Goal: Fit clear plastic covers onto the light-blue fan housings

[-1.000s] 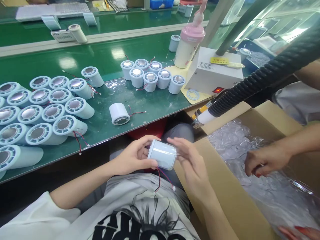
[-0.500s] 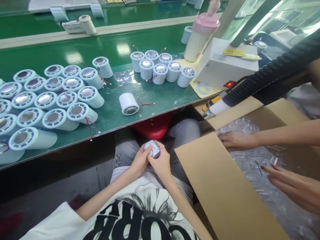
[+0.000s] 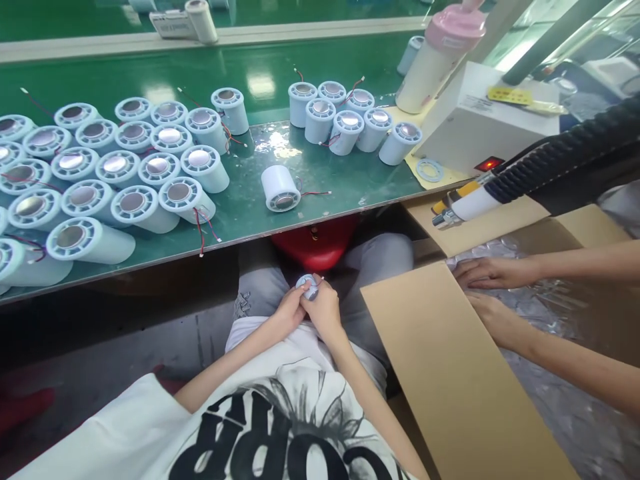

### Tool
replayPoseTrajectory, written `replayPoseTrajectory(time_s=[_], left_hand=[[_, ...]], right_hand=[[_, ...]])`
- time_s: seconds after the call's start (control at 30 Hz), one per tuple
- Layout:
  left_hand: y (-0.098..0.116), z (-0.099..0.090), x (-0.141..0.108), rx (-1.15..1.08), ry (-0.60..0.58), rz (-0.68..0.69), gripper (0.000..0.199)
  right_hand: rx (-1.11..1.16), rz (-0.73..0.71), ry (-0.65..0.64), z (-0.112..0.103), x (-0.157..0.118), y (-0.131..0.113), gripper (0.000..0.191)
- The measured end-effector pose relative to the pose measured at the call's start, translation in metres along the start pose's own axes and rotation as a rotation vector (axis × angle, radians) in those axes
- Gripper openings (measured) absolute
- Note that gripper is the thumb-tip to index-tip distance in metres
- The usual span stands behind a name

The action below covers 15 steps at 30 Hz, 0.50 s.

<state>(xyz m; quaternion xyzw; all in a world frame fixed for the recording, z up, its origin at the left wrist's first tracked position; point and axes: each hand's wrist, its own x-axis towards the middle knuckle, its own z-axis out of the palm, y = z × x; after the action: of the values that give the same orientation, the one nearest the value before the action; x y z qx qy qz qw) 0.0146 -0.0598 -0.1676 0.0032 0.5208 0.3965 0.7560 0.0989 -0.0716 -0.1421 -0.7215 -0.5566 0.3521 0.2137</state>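
Over my lap, my left hand (image 3: 293, 305) and my right hand (image 3: 324, 308) are both closed around a small light-blue cylindrical part (image 3: 308, 285). Its ringed end faces up, and a thin wire sticks out near my right fingers. On the green table in front, a single light-blue cylinder (image 3: 280, 189) lies tilted, with red wires trailing to its right. Many similar cylinders (image 3: 117, 165) with round metallic centres stand in rows at the left. Another group (image 3: 347, 132) stands at the back centre.
At the right, another person's hands (image 3: 493, 272) reach into a cardboard box (image 3: 450, 360) of clear plastic pieces. A pink-lidded bottle (image 3: 440, 60), a white machine (image 3: 465, 123) and a black hose (image 3: 560, 150) are at the back right. A red stool (image 3: 317, 243) sits under the table edge.
The view has shifted, so the table items appear further right and higher. The part between my hands has turned, showing its ringed end. The other person's hands have come closer together.
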Motion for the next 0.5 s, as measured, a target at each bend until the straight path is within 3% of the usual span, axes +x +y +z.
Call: replayPoseTrajectory(time_s=[0.13, 0.27, 0.37, 0.5], left_hand=[[-0.012, -0.007, 0.017, -0.020, 0.087, 0.026, 0.030], [-0.016, -0.011, 0.025, -0.010, 0.141, 0.077, 0.032], [-0.003, -0.011, 0.019, 0.038, 0.060, 0.113, 0.027], [0.042, -0.008, -0.006, 0.160, -0.186, 0.138, 0.024]], right_hand=[[-0.081, -0.002, -0.066, 0.013, 0.008, 0.003, 0.029], [-0.144, -0.047, -0.070, 0.025, 0.008, 0.000, 0.035], [-0.144, -0.140, -0.023, 0.019, 0.005, 0.000, 0.044], [-0.084, -0.395, 0.046, -0.013, -0.001, 0.004, 0.048]])
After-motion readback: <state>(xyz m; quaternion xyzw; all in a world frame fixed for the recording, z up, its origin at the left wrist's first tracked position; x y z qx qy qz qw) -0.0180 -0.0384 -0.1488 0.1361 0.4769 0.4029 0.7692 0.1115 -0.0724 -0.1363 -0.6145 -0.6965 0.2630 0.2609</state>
